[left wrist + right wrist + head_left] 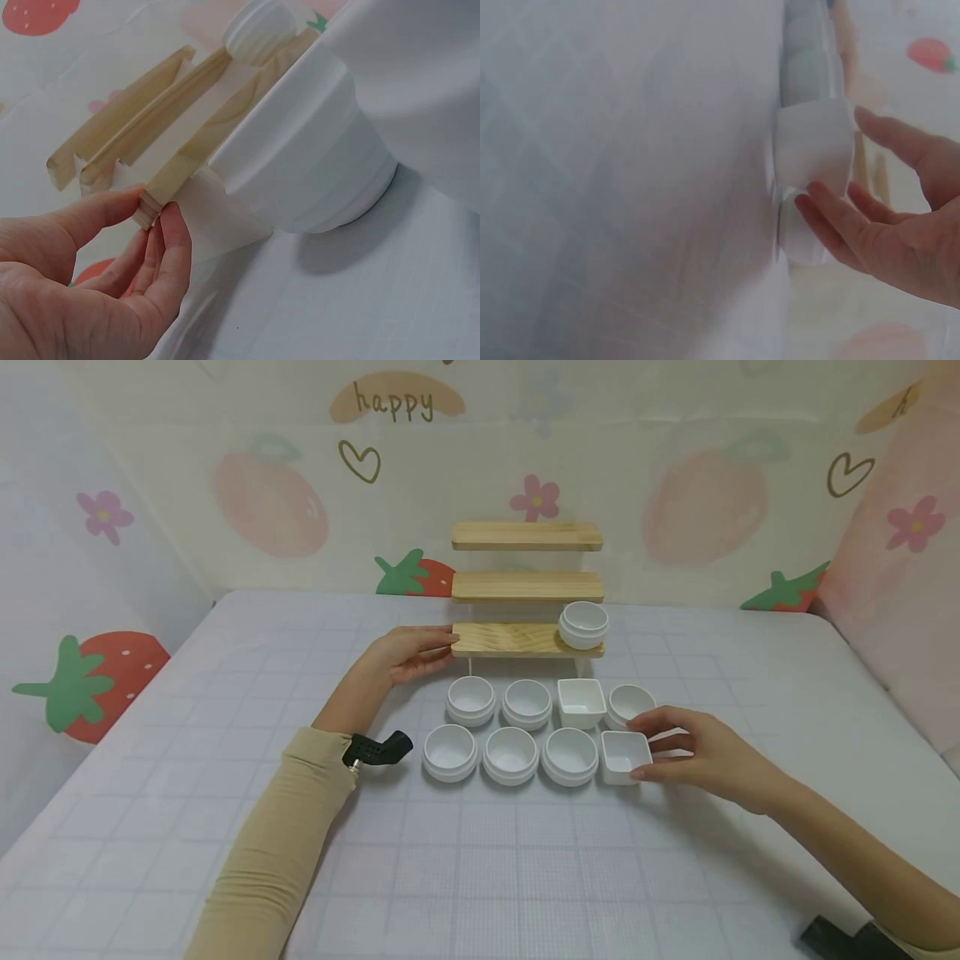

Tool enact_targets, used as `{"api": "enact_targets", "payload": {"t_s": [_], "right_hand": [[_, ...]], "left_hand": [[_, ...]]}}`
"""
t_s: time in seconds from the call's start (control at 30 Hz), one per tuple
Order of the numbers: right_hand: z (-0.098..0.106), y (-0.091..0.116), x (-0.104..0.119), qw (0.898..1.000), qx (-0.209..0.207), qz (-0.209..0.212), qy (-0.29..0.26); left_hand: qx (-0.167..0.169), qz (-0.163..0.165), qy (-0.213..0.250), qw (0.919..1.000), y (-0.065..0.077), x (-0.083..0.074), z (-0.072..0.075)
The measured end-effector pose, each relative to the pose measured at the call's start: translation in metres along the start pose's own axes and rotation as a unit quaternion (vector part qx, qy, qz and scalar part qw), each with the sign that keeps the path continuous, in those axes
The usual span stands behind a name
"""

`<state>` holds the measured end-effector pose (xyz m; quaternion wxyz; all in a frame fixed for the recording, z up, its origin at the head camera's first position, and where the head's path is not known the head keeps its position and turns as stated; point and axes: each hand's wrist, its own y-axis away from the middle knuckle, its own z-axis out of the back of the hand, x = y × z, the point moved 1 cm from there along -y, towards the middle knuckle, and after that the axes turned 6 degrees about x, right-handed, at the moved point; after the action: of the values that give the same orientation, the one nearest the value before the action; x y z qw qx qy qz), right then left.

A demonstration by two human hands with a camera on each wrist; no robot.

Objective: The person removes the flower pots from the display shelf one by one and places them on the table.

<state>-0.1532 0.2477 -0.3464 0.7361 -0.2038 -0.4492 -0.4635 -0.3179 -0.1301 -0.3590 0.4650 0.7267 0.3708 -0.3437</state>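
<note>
A three-tier wooden display rack (517, 641) stands at the back of the table, with one round white bowl (583, 625) on the right end of its lowest board. My left hand (408, 653) pinches that board's left end between thumb and fingers, as the left wrist view (112, 270) also shows. In front of the rack, several white bowls stand in two rows. My right hand (708, 756) is at the right end of the front row, its fingers spread loosely beside a square white bowl (626, 760). Whether the fingertips touch it is hard to tell.
Another square bowl (581, 702) stands in the back row, left of a round bowl (628, 703) close to my right fingers. A pale grid-patterned cloth (480, 877) covers the table. Behind the rack hangs a printed backdrop (600, 452).
</note>
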Motion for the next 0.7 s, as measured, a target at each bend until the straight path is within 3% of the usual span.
{"api": "enact_targets", "payload": {"t_s": [0.5,0.7], "right_hand": [[0.011,0.003,0.007,1.0,-0.001,-0.016,0.003],[0.015,0.002,0.009,1.0,-0.01,-0.02,0.005]], "left_hand": [[0.007,-0.002,0.008,0.9999,0.004,-0.001,0.001],[0.0,-0.002,-0.001,1.0,-0.003,0.001,0.001]]}}
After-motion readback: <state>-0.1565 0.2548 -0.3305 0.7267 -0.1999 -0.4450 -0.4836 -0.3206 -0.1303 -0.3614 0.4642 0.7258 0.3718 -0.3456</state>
